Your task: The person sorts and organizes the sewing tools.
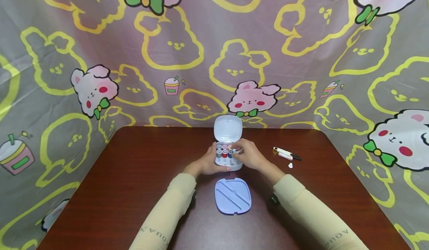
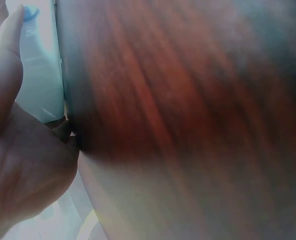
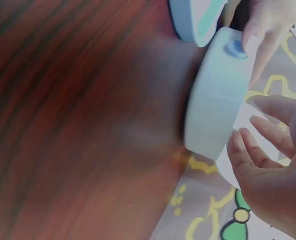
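Note:
A white sewing box (image 1: 229,167) stands on the table with its lid (image 1: 228,128) raised. Thread spools (image 1: 225,153) in grey, pink, red and blue sit in rows inside it. My left hand (image 1: 208,162) grips the box's left side, the thumb lying across the front near the blue latch button (image 3: 236,48). Over the spools at the box's right side is my right hand (image 1: 248,154), its fingers bent. In the right wrist view those fingers (image 3: 273,131) are spread beside the box; whether they pinch a spool is hidden.
A blue-lavender tray (image 1: 232,196) with diagonal ridges lies in front of the box. To the right are small white-and-black snips (image 1: 286,154) and a little white piece (image 1: 290,165). A patterned cloth (image 1: 187,56) hangs around the table's back and sides.

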The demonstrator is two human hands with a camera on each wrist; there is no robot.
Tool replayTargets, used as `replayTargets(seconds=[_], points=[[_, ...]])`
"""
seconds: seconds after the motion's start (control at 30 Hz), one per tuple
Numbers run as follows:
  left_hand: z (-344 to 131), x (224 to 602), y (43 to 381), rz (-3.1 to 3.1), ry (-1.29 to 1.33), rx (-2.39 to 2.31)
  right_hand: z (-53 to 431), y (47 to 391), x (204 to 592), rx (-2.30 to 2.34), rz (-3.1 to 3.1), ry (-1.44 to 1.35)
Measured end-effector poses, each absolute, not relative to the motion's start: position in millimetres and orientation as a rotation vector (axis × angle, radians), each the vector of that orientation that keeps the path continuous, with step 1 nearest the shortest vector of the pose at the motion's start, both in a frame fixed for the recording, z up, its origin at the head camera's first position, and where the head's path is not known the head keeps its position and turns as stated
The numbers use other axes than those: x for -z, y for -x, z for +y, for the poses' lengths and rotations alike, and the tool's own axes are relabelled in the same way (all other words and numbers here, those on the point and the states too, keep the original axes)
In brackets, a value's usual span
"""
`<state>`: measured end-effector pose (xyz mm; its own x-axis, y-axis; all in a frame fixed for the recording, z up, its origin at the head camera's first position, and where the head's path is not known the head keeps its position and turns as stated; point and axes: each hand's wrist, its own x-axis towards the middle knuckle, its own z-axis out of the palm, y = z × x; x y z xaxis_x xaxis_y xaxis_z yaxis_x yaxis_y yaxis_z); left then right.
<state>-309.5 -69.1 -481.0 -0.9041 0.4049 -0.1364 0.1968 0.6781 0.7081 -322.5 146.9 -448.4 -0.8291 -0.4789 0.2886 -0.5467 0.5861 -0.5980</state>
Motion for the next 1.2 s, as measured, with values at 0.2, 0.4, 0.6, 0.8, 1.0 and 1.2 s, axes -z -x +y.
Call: replayTargets(seconds=[0.2,0.4,0.6,0.8,1.0,1.2], points=[[-69,483,311,2.610,-0.492,-1.068,150,310,438,-1.035,-2.721,-0.931],[-70,479,311,2.607,-0.497,-1.087,150,297,431,-0.979,-2.729,-1.001],[-69,480,309,2.606,-0.487,-1.086,152,286,431,-0.943,-2.734,-1.055],[-68,480,308,2.604,-0.498,-1.095,154,276,431,-0.933,-2.754,-1.094],[-68,480,309,2.609,-0.490,-1.095,154,266,431,-0.883,-2.792,-1.116],[-68,480,309,2.613,-0.474,-1.087,153,253,432,-0.843,-2.846,-1.173]])
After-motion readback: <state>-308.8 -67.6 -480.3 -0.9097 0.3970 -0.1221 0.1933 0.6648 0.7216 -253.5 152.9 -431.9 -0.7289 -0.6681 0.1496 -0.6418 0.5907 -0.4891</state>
